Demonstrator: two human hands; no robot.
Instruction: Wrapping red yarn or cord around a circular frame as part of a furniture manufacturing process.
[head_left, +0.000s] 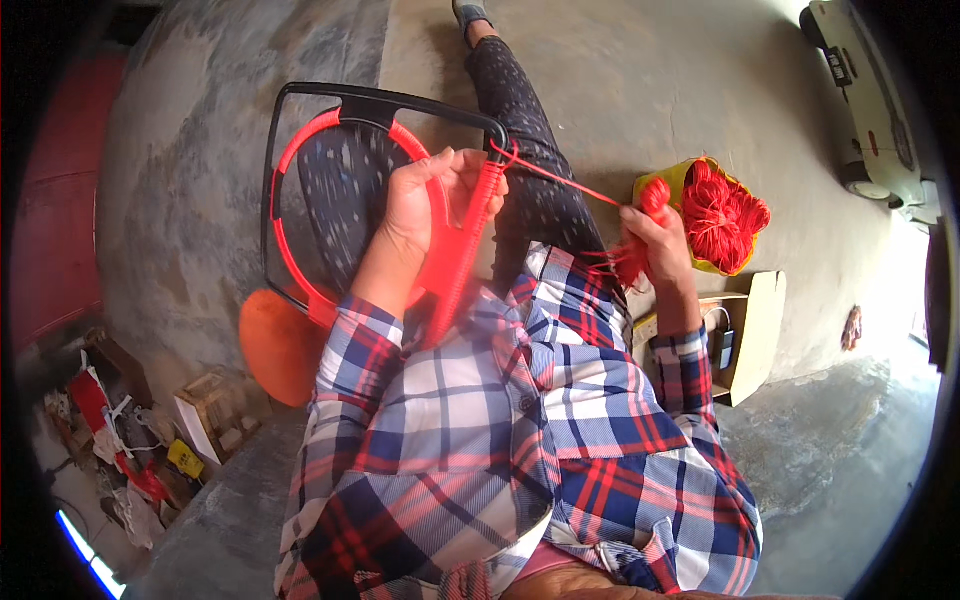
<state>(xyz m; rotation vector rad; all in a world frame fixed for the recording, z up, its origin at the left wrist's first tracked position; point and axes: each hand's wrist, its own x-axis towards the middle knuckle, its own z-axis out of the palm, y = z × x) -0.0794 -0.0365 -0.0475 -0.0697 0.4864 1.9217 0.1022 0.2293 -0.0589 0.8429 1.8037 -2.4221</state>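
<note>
A black square frame (395,97) with a round ring inside it rests against my lap. Red cord is wound closely along its right side and round parts of the ring. My left hand (440,195) reaches through the frame and closes on the cord-wrapped right side near the upper corner. A single strand of red cord (568,182) runs taut from that corner to my right hand (657,243). The right hand is closed round a small bundle of the same cord (655,196), with loose loops hanging below the fist.
To the right stands a yellow bag (650,185) heaped with red cord hanks (722,215). Below it is an open cardboard box (757,338) holding a dark device. An orange round seat (272,345) is at left, near a wooden crate (215,415) and clutter. A white car (870,100) is parked far right.
</note>
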